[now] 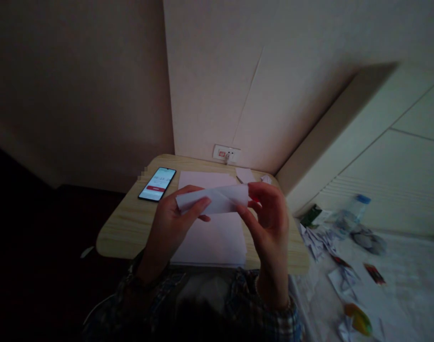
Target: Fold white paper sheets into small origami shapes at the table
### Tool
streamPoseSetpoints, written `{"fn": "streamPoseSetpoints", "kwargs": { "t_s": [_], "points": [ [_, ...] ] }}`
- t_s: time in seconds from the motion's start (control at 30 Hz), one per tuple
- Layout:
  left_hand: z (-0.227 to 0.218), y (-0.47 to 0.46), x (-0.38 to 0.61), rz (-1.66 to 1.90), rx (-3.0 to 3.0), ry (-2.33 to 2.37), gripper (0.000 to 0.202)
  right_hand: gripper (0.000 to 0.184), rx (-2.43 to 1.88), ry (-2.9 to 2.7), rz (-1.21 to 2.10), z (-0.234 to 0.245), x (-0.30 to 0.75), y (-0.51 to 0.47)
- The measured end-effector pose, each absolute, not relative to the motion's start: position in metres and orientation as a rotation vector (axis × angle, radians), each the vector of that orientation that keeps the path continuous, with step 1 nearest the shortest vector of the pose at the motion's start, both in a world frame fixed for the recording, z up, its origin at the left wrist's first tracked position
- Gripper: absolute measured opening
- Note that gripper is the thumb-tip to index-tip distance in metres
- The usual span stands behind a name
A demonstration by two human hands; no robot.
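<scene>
A folded strip of white paper [222, 199] is held up above the small table, stretched between both hands. My left hand [176, 216] grips its left end, thumb on the near face and fingers behind. At the other end my right hand [266, 213] pinches the strip between thumb and fingers. Beneath the hands lies a stack of white paper sheets [213, 242], partly covered by them. Something small and red shows by the right fingers, too little to name.
A lit phone [157, 184] lies on the wooden table [120, 232] at left. Folded paper [244, 175] sits at the back, near a wall socket [226, 153]. To the right, a lower white surface bears a plastic bottle [352, 213] and several folded paper pieces [316, 242].
</scene>
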State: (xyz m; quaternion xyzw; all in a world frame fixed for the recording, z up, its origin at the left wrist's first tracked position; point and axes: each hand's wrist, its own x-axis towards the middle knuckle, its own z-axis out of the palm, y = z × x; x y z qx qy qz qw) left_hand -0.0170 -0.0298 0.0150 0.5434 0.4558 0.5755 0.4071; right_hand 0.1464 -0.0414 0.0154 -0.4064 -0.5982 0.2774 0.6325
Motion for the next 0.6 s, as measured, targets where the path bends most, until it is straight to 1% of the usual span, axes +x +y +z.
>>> {"fn": "streamPoseSetpoints", "kwargs": {
  "t_s": [0.1, 0.4, 0.6],
  "points": [
    [0.0149, -0.0307, -0.0152, 1.444, 1.311, 1.171, 0.015, 0.029, -0.891, -1.420, 0.624, 0.0161, 0.1477, -0.0416],
    [0.0178, -0.0332, -0.0151, 1.393, 1.379, 1.235, 0.017, 0.017, -0.810, -1.467, 0.612, 0.0156, 0.1468, -0.0415],
    [0.0180, -0.0341, -0.0141, 1.393, 1.312, 1.212, 0.021, 0.015, -0.808, -1.519, 0.614, 0.0136, 0.1491, -0.0415]
  ]
}}
